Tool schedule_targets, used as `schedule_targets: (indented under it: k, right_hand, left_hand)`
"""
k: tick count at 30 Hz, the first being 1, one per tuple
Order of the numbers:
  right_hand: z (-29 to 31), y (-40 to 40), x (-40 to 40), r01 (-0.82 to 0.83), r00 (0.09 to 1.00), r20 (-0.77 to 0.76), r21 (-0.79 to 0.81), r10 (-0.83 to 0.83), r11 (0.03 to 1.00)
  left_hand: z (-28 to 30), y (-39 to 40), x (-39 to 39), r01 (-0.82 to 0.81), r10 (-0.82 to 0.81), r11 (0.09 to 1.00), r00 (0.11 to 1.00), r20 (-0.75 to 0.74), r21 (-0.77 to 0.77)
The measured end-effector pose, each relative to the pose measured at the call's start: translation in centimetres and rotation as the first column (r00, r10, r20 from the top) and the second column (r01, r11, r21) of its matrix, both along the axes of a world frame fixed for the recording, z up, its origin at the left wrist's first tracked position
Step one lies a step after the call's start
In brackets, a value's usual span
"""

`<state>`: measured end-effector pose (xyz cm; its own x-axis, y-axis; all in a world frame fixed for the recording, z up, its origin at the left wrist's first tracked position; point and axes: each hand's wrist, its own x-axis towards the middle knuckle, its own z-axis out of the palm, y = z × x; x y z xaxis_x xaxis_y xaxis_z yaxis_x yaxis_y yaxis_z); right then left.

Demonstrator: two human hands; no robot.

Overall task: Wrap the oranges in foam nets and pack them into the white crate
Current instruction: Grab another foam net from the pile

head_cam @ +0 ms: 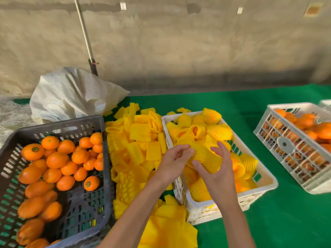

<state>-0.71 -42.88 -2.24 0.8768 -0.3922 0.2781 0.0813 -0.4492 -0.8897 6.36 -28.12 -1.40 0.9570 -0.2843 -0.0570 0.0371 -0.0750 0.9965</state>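
Note:
Over the near left corner of the white crate [266,178], both hands hold one orange in a yellow foam net [204,155]. My left hand [174,159] pinches the net's left end. My right hand [217,169] cups it from the right and below, fingers curled round it. The crate holds several net-wrapped oranges [217,131]. Bare oranges [57,159] lie in a dark plastic crate [75,126] at the left. A pile of loose yellow foam nets [136,145] lies between the two crates.
A second white crate [279,151] of bare oranges stands at the right on the green table cover [290,221]. A white sack [71,93] and a metal pole [86,34] stand at the back left, before a concrete wall.

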Motion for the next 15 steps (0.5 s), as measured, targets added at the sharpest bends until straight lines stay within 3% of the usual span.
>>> schedule_targets:
  k: [5, 9, 13, 15]
  right_hand:
    - [-0.8, 0.1, 0.1, 0.023, 1.000, -0.017, -0.071, -0.025, 0.997]
    - [-0.9, 4.6, 1.7, -0.064, 0.998, 0.017, -0.099, 0.066, 0.993]
    - [-2.5, 10.5, 4.0, -0.207, 0.978, 0.000, -0.056, 0.208, 0.977]
    - [-4.4, 12.7, 5.4, -0.278, 0.955, -0.121, -0.051, 0.270, 0.959]
  left_hand:
    - [0.0, 2.0, 0.9, -0.140, 0.145, 0.988, 0.986, 0.081, -0.061]
    - [0.7, 7.2, 1.0, -0.242, 0.239, 0.970, 0.958, 0.156, 0.002]
    - [0.1, 13.5, 1.6, -0.447, 0.429, 0.895, 0.859, 0.280, 0.000]
    - [-0.7, 16.0, 1.6, -0.517, 0.479, 0.856, 0.809, 0.340, 0.025]
